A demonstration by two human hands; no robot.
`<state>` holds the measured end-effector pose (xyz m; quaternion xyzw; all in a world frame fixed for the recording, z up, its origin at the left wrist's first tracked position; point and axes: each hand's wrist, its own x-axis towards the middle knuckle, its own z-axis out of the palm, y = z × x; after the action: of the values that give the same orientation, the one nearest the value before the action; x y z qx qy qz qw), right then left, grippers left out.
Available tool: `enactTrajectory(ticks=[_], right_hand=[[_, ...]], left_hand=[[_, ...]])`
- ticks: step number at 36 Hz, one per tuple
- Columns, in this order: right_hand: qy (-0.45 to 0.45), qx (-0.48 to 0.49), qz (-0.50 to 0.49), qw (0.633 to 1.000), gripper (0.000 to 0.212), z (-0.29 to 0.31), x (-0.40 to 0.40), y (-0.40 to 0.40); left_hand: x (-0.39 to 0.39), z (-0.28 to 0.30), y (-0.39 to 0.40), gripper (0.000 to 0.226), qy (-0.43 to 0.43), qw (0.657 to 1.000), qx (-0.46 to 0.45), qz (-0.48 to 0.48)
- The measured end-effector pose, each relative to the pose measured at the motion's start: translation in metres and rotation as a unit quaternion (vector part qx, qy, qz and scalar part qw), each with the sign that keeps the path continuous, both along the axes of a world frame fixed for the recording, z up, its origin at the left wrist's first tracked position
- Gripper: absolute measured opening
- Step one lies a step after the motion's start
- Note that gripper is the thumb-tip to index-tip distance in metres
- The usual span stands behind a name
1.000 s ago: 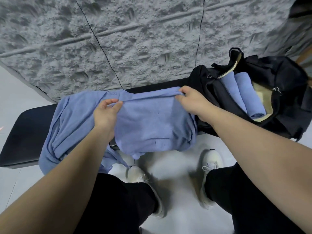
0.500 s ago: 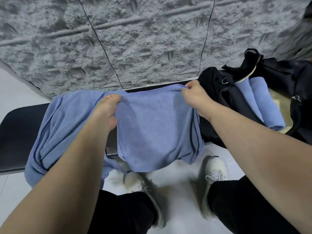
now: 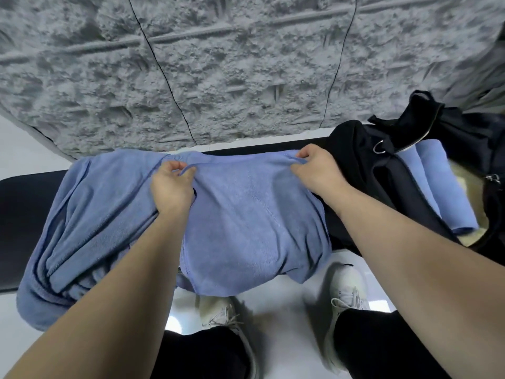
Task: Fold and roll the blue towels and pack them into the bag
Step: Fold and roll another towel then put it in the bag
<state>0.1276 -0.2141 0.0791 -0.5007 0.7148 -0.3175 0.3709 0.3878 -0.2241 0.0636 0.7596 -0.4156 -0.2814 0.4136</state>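
Observation:
A blue towel (image 3: pixel 251 222) lies spread over the black bench (image 3: pixel 24 214), its near edge hanging off the front. My left hand (image 3: pixel 172 187) pinches the towel's far edge at its left corner. My right hand (image 3: pixel 317 170) pinches the same far edge at the right corner. More blue towels (image 3: pixel 90 228) lie bunched in a heap at the left of the bench. The black bag (image 3: pixel 363 160) stands open at the right, with two rolled blue towels (image 3: pixel 440 187) lying side by side inside it.
A rough grey wall (image 3: pixel 218 64) rises directly behind the bench. The white floor (image 3: pixel 287 310) lies below, with my two white shoes (image 3: pixel 344 294) on it close to the bench front.
Both hands have shifted along the towel's far edge and now pinch it with curled fingers. The towel lies flatter over the bench. The view has drifted slightly to the left.

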Motion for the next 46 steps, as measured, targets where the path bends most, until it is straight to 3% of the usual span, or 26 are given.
enactTrajectory(ticks=[4,12,17,21,27,32,39,46], right_hand=[[0.001,-0.005,-0.022,1.0,0.007,0.003,0.002,0.0],[-0.054,-0.059,-0.069,0.994,0.011,-0.007,0.006,-0.008],[-0.036,-0.063,-0.056,0.996,0.011,-0.014,0.006,-0.016],[-0.032,-0.073,-0.056,0.995,0.008,-0.019,0.007,-0.018],[-0.016,-0.069,-0.056,0.996,0.006,-0.021,0.011,-0.017],[0.032,-0.091,-0.063,0.993,0.004,-0.02,0.011,-0.018],[0.034,-0.028,-0.056,0.997,0.007,-0.016,0.01,-0.021],[-0.041,-0.04,-0.052,0.997,0.01,-0.007,0.012,-0.014]], left_hand=[[-0.003,-0.003,-0.001,0.019,0.036,0.999,-0.007,-0.013],[-0.007,-0.006,-0.001,0.037,0.009,0.999,0.019,-0.044],[-0.007,-0.007,-0.003,0.016,0.003,0.999,0.015,-0.043],[-0.013,-0.005,0.001,0.024,-0.004,0.998,-0.006,-0.056],[-0.018,-0.001,0.001,0.023,-0.091,0.99,-0.032,-0.106],[-0.022,0.002,-0.002,0.022,-0.049,0.989,-0.046,-0.13],[-0.022,0.005,-0.002,0.023,-0.008,0.99,-0.045,-0.136],[-0.031,0.013,-0.001,0.015,0.061,0.989,-0.052,-0.123]])
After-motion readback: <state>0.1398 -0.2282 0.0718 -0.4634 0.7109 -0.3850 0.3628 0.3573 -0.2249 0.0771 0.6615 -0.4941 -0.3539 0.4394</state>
